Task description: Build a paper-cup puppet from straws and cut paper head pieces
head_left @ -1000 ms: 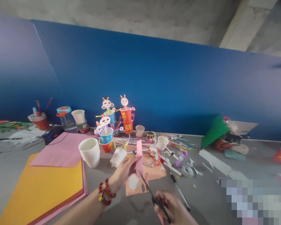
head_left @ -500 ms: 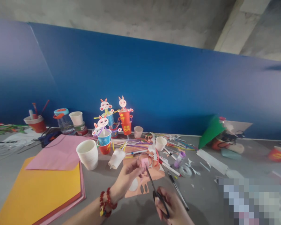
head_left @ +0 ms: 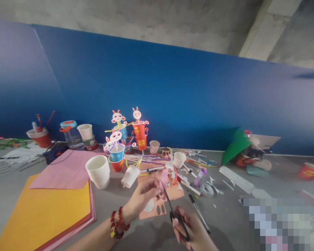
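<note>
Between the thumb and fingers of my left hand (head_left: 146, 191) is a small piece of pink paper (head_left: 164, 177), held upright. My right hand (head_left: 189, 226) grips black-handled scissors (head_left: 178, 221), and their blades point up and left, reaching the pink paper beside my left fingertips. Whether the blades are parted is too fine to tell. Under both hands lies an orange paper sheet (head_left: 176, 192) with shapes cut out of it. A white paper oval (head_left: 149, 205) rests on that sheet, close to my left wrist. A black pen (head_left: 199, 211) lies just beyond my right hand.
Paper-cup rabbit figures (head_left: 117, 153) stand at the back. White cups (head_left: 97, 171), a purple glue stick (head_left: 200, 177), a tape roll (head_left: 207, 190) and paper scraps surround the hands. Yellow card (head_left: 49, 209) and pink paper (head_left: 65, 169) lie left. A blue partition (head_left: 172, 87) rises behind.
The pink paper now shows as a longer upright strip above my left fingers, turned from its earlier squarish look. Both hands and the scissors stay nearly in place.
</note>
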Demonstrator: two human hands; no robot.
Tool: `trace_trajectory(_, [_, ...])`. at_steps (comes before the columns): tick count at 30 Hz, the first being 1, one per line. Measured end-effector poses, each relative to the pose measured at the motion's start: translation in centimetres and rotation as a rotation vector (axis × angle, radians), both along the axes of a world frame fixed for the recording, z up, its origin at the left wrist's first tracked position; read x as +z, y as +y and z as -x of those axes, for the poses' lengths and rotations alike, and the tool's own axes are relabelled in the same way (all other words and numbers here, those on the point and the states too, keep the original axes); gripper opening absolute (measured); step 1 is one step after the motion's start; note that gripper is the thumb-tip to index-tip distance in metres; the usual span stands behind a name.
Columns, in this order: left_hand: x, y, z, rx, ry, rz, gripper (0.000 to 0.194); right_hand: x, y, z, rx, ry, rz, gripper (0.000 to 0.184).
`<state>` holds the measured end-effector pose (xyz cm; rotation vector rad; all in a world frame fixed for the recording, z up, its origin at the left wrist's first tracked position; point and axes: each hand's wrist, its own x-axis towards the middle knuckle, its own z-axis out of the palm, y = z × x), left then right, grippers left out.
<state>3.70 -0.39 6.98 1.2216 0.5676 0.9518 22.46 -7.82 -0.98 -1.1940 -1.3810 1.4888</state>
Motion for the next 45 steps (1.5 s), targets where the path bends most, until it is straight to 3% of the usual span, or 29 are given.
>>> trace_trajectory(14, [-0.8,0.7,0.2,-0.002,-0.116,0.016,0.016,-0.4,0.1,-0.8,-0.012,-0.058,-0.019,0.064])
trace_trajectory(22, [-0.8,0.8,0.2,0.006,-0.134,0.051,0.018,0.3,0.2,-0.4,-0.024,-0.095,-0.011,0.066])
trace_trajectory(32, [-1.0,0.9,0.1,0.043,-0.14,0.067,0.015,0.4,0.3,-0.1,-0.061,-0.097,0.022,0.046])
trace_trajectory(45, [-0.4,0.8,0.2,0.034,-0.152,0.09,0.017,0.8,0.2,0.2,-0.106,-0.083,0.0,0.056])
